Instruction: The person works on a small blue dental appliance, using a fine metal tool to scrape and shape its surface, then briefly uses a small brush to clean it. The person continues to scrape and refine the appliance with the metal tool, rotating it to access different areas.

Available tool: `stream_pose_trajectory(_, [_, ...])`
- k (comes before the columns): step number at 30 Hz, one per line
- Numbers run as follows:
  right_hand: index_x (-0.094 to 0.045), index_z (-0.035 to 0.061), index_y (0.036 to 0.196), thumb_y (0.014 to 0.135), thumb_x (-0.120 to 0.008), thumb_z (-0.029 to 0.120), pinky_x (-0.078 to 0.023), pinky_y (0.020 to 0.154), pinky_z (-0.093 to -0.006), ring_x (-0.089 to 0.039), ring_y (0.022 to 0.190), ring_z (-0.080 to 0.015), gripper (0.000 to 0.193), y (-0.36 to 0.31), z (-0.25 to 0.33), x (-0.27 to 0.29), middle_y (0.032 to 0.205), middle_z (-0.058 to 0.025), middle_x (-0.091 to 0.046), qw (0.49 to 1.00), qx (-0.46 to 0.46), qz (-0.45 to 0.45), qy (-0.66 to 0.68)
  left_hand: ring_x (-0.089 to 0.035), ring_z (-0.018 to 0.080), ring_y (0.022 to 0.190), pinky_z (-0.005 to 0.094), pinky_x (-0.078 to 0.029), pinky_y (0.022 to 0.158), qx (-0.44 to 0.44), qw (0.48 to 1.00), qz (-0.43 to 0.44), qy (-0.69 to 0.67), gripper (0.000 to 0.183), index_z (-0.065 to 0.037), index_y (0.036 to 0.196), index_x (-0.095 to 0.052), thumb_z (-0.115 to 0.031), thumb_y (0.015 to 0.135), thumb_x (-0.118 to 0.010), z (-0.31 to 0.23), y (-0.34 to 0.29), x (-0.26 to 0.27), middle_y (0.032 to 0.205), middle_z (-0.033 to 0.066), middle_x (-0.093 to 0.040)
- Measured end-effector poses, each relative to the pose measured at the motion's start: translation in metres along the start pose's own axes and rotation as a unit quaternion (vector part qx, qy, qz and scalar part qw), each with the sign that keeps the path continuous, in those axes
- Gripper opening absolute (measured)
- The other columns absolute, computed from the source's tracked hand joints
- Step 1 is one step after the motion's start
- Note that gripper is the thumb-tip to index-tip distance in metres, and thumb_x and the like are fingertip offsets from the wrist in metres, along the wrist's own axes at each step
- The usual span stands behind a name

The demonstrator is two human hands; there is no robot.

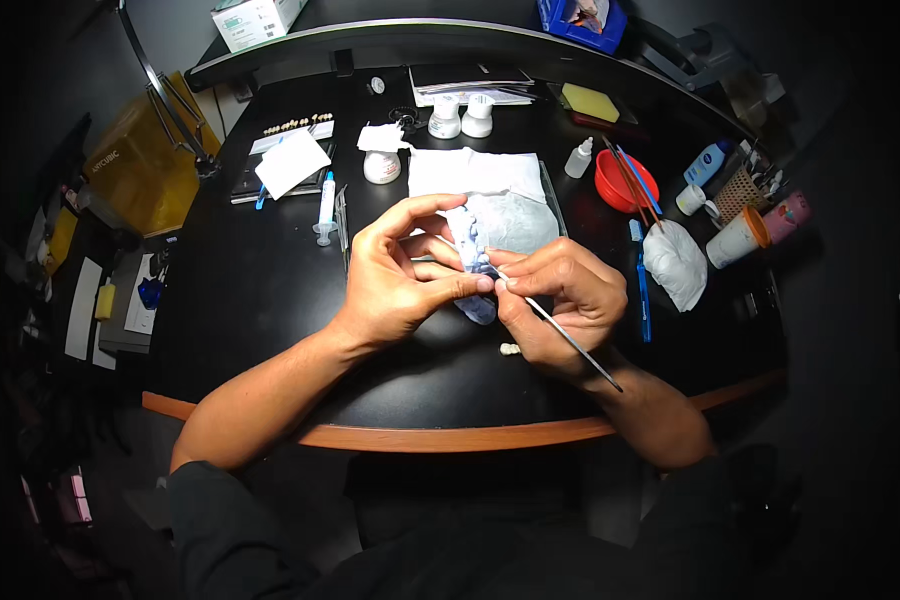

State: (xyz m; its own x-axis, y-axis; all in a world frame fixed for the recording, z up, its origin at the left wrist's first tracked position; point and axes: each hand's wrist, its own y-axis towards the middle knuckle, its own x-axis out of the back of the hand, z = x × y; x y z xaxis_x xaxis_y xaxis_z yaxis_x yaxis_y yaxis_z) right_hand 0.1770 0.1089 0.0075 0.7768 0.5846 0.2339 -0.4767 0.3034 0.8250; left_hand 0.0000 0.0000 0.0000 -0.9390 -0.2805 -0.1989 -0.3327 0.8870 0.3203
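Observation:
My left hand is closed around a pale blue-white dental model, fingers behind it and thumb along its lower edge. Between the thumb and fingers of my right hand is a thin metal dental instrument. Its tip meets the lower part of the model, and its shaft slants down to the right past my wrist. The exact contact is partly hidden by my fingertips. Just below my right hand lies a small tooth-coloured piece on the black table. Behind the model, a white paper towel covers part of a glass slab.
Right of my hands are a blue toothbrush, a wad of white tissue, a red bowl with brushes across it, and a dropper bottle. To the left lie a syringe and metal tools. White jars stand behind.

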Motion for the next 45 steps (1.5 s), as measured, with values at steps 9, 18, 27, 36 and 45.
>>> stream_pose_trajectory(9, [-0.070, -0.0023, 0.084, 0.076, -0.080, -0.009, -0.068, 0.087, -0.0423, -0.078, 0.084, -0.0265, 0.014, 0.0016, 0.0004, -0.0025, 0.087, -0.0170, -0.074, 1.000, 0.003, 0.000, -0.011, -0.070, 0.0129, 0.089, 0.0279, -0.067, 0.079, -0.026, 0.999, -0.007, 0.045, 0.076, 0.004, 0.143, -0.058, 0.016, 0.075, -0.089, -0.0004, -0.0002, 0.0015, 0.120, 0.0145, -0.066])
stream_pose_trajectory(18, [-0.071, -0.0024, 0.083, 0.076, -0.079, -0.009, -0.068, 0.091, -0.0432, -0.078, 0.083, -0.0249, 0.013, 0.0024, 0.0021, -0.0016, 0.085, -0.0162, -0.074, 1.000, 0.009, 0.011, -0.006, -0.071, 0.0131, 0.091, 0.0278, -0.067, 0.080, -0.032, 0.999, -0.002, 0.042, 0.075, 0.004, 0.142, -0.058, 0.015, 0.075, -0.089, 0.0006, -0.0004, 0.0021, 0.122, 0.0154, -0.066])
stream_pose_trajectory(27, [-0.071, -0.0020, 0.084, 0.076, -0.078, -0.010, -0.068, 0.090, -0.0447, -0.077, 0.082, -0.0239, 0.013, 0.0011, 0.0013, -0.0034, 0.086, -0.0164, -0.073, 1.000, 0.002, -0.009, 0.003, -0.071, 0.0136, 0.093, 0.0285, -0.068, 0.080, -0.028, 0.998, -0.001, 0.053, 0.076, 0.004, 0.142, -0.058, 0.015, 0.074, -0.090, -0.0013, -0.0012, 0.0021, 0.121, 0.0151, -0.065])
stream_pose_trajectory(36, [-0.071, -0.0021, 0.084, 0.076, -0.078, -0.010, -0.068, 0.089, -0.0441, -0.077, 0.082, -0.0242, 0.014, 0.0020, 0.0015, -0.0015, 0.085, -0.0169, -0.073, 1.000, 0.011, 0.009, -0.006, -0.072, 0.0141, 0.093, 0.0289, -0.068, 0.081, -0.043, 0.998, -0.001, 0.049, 0.075, 0.004, 0.142, -0.058, 0.015, 0.074, -0.090, 0.0020, -0.0009, 0.0034, 0.122, 0.0151, -0.065])
stream_pose_trajectory(45, [-0.071, -0.0021, 0.085, 0.077, -0.078, -0.010, -0.068, 0.089, -0.0445, -0.078, 0.083, -0.0252, 0.013, 0.0001, -0.0005, -0.0023, 0.086, -0.0170, -0.074, 1.000, 0.000, -0.002, 0.004, -0.070, 0.0126, 0.090, 0.0278, -0.067, 0.080, -0.043, 0.998, -0.006, 0.052, 0.076, 0.004, 0.142, -0.058, 0.015, 0.074, -0.090, 0.0005, -0.0008, 0.0020, 0.120, 0.0146, -0.066])
